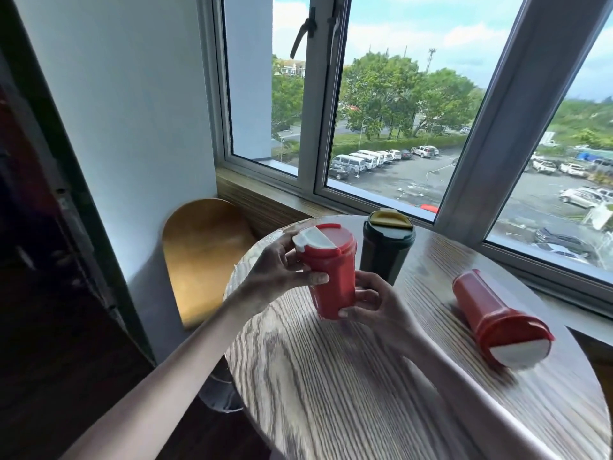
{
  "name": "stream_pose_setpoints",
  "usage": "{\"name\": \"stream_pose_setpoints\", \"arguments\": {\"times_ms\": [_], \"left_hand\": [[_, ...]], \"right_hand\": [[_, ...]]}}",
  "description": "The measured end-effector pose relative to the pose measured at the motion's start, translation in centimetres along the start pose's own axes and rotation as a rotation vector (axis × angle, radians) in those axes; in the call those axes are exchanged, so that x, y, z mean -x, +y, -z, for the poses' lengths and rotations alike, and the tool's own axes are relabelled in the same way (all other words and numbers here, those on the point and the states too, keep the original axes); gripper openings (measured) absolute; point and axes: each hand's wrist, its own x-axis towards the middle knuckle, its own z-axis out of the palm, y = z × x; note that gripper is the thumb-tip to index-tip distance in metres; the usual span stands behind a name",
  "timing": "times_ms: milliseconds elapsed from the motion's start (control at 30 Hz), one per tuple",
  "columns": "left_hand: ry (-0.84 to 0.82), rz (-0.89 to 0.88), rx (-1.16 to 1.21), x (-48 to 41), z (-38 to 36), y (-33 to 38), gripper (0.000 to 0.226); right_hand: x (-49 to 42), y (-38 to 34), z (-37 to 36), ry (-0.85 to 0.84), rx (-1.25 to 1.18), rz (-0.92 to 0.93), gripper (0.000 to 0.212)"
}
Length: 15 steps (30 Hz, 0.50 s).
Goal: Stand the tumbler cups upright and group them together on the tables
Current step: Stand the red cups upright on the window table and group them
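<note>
Both hands, left hand (278,263) and right hand (374,303), are gripping the red tumbler (328,270) mid-frame; person should be setting it flat beside the black tumbler (386,247), upright.

We see a red tumbler (330,277) held nearly upright over the round wooden table (331,376), the left hand (278,267) gripping it just under the lid and the right hand (378,303) curled round its lower part. Just behind it a dark tumbler (384,250) with a yellow lid stands upright on the table near the window (398,111). Well apart to the right, we see a second red tumbler (491,317) lying on its side, lid towards us.
</note>
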Motion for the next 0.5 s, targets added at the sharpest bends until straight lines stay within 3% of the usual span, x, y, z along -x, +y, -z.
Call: {"name": "stream_pose_setpoints", "arguments": {"times_ms": [500], "left_hand": [[0.064, -0.043, -0.039, 0.8, -0.9, -1.5, 0.074]], "right_hand": [[0.1, 0.4, 0.0, -0.032, 0.075, -0.018, 0.062]]}}
